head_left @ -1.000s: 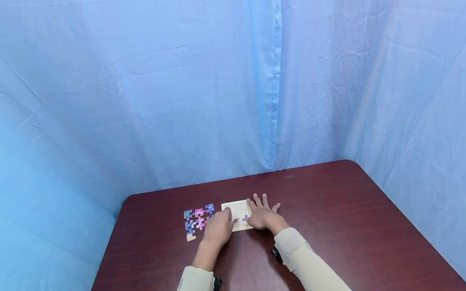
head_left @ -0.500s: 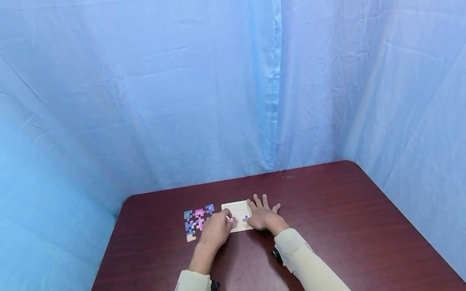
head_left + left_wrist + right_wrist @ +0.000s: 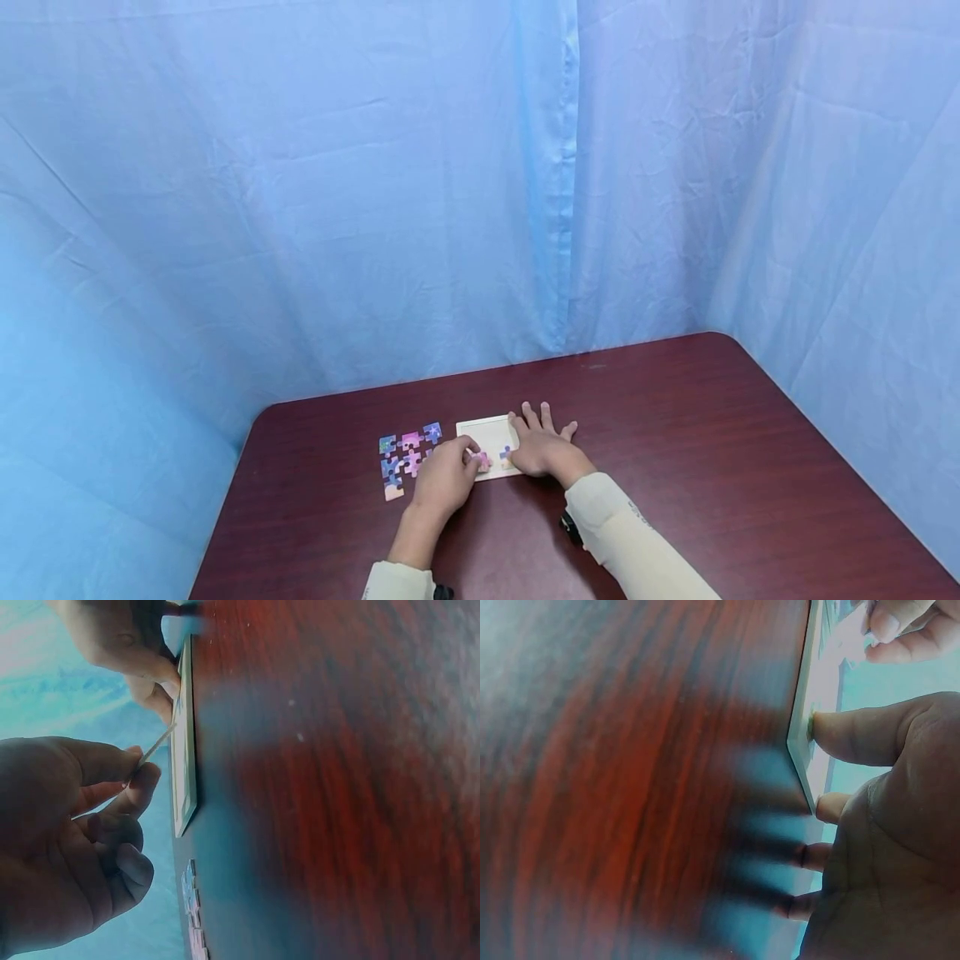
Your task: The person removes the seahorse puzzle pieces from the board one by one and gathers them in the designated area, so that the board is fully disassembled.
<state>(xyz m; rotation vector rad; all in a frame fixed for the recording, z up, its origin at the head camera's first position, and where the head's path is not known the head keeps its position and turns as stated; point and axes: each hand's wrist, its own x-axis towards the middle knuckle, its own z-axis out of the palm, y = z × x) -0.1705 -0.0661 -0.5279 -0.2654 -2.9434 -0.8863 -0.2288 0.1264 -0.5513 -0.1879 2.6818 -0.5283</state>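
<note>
My left hand [image 3: 442, 473] pinches a pink jigsaw puzzle piece [image 3: 484, 462] between thumb and fingertips. In the left wrist view the piece [image 3: 154, 745] is tilted, its far edge close over a shallow pale wooden puzzle tray [image 3: 489, 428]. A blue-and-tan puzzle piece [image 3: 506, 454] lies in the tray's near right corner. My right hand [image 3: 546, 446] rests there with fingers spread. Its thumb presses at that corner, and the index fingertip is at the tray's edge in the right wrist view. The other fingers reach past the tray toward the table.
Several blue, pink and tan puzzle pieces [image 3: 412, 440] lie loosely grouped on the dark red-brown table [image 3: 675, 450], left of the tray. My left hand partly hides some of them. Blue curtains [image 3: 420, 208] hang behind the table and along its sides.
The pink piece was nearly edge-on a second ago; its pink face now shows, and it is slightly lower over the tray. My left hand shifted slightly left; my right hand stayed in place.
</note>
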